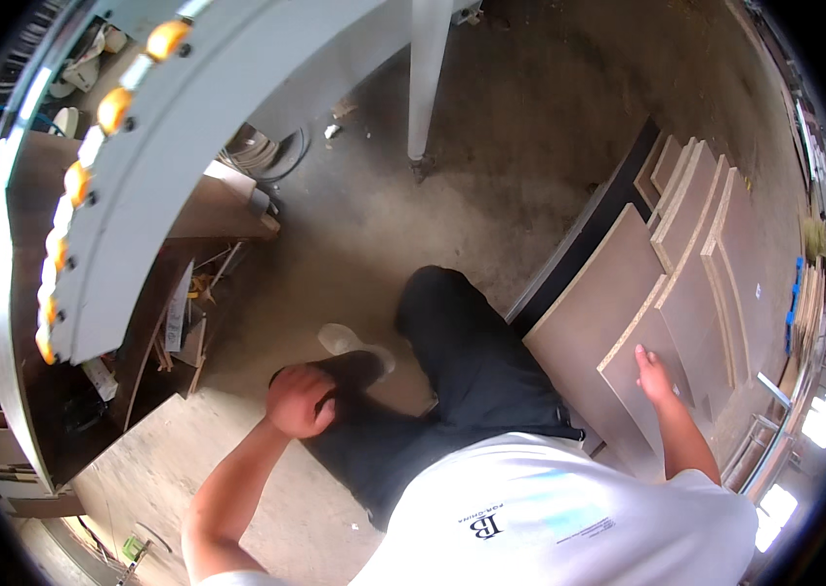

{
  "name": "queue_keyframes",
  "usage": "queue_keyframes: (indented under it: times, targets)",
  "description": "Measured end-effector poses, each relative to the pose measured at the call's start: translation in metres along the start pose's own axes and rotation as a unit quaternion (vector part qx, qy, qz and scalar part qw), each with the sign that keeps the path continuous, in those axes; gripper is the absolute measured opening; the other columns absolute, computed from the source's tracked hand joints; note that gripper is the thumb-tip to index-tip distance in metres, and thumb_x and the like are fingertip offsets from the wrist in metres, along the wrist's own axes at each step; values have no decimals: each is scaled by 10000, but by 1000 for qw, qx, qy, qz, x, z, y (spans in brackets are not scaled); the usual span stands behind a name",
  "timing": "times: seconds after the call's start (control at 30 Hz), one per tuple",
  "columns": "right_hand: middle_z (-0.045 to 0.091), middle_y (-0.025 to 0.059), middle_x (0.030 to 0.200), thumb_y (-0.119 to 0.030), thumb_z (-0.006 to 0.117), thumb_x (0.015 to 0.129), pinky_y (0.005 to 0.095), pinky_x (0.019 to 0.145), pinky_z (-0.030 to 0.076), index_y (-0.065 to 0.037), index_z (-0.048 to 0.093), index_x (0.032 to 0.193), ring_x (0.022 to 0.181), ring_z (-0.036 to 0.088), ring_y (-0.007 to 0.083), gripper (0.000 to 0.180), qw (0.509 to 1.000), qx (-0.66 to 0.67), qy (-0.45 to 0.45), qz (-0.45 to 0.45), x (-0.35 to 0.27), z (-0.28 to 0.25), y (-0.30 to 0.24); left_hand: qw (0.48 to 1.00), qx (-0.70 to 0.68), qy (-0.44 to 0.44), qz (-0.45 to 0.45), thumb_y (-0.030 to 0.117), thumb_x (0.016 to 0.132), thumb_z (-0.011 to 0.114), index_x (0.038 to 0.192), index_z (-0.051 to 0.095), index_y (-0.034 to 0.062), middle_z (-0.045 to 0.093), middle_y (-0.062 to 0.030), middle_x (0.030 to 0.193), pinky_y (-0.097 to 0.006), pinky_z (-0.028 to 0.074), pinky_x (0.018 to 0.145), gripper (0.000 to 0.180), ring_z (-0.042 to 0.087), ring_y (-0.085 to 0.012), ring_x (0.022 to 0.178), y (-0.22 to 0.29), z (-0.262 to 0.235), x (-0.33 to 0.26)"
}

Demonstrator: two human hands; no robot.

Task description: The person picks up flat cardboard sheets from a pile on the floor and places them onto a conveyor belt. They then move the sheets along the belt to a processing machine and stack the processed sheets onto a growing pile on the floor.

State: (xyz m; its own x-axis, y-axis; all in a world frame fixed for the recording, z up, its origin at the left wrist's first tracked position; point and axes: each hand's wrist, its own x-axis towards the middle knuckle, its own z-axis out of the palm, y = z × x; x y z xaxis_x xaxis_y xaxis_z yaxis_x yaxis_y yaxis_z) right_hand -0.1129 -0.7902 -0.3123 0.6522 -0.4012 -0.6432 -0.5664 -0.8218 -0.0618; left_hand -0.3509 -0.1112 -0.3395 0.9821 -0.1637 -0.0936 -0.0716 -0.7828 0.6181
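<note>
- Has the right hand (654,373) at the lower right of the frame, thumb raised and fingers partly hidden, against or just over a large, flat, taupe panel with a speckled chipboard edge (633,386); cannot tell if gripping or merely touching.
- Has the left hand (301,402) left of lower centre, fingers loosely curled inward beside the bent leg; cannot tell if grasping anything, with palm turned from view.
- Shows between the hands, as an obstacle, a pair of matte black cloth trousers (476,366), and below, a smooth white printed shirt (550,508).
- Shows beyond the panel, right of centre, a leaning, overlapping row of similar taupe boards (691,239), smooth-faced, with coarse, pale, grainy edges at stepped heights.
- Shows behind the row a long, narrow, dark slab (589,220), slanting down to centre.
- Shows at left centre a brown wooden bin (227,220) with thin offcuts inside.
- Shows across the upper left a broad, painted grey metal frame (188,156), bowed by the lens and studded with round orange rollers (77,184).
- Shows at upper centre a pale grey metal post (428,78), standing on dusty, stained concrete floor (364,225), and to its left a loosely coiled grey hose (252,151).
</note>
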Motion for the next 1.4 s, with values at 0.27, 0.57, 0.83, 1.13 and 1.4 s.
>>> queue_keyframes:
  times: [0.27,0.57,0.83,1.13,1.4]
  targets:
    - [570,236,1452,-689,308,1031,506,1022,498,-28,580,1412,1194,648,401,810,972,-220,64,-57,-22,2,-15,999,47,11,17,255,789,705,981,728,117,704,-132,954,-501,527,790,238,654,-375,912,-8,-6,23]
    - [757,146,1081,-613,376,1039,489,894,544,-68,747,1058,1052,711,340,659,966,-166,163,-109,-51,11,-45,989,128,-9,-70,248,853,657,927,750,72,711,-196,985,-534,533,841,212,662,-422,961,-22,-6,49]
    - [757,116,1070,-556,557,983,458,871,549,-121,734,1098,1038,708,331,484,970,83,157,-165,-64,-14,-47,966,123,221,-54,170,883,607,971,757,43,727,-193,988,-510,536,891,215,674,-416,979,-62,33,47]
    - [637,185,1375,-537,583,985,458,1059,483,-116,537,1442,1263,606,369,623,898,89,411,-132,86,-163,-29,968,101,126,-193,193,894,603,899,757,87,742,-170,911,-506,514,922,187,682,-413,941,26,-3,77]
    - [359,148,1654,-618,449,1015,449,1236,301,-28,376,1578,1528,339,293,819,904,-41,423,-35,169,-178,-12,954,226,95,-170,283,911,634,960,753,113,735,-179,864,-462,471,979,213,679,-396,891,21,26,61]
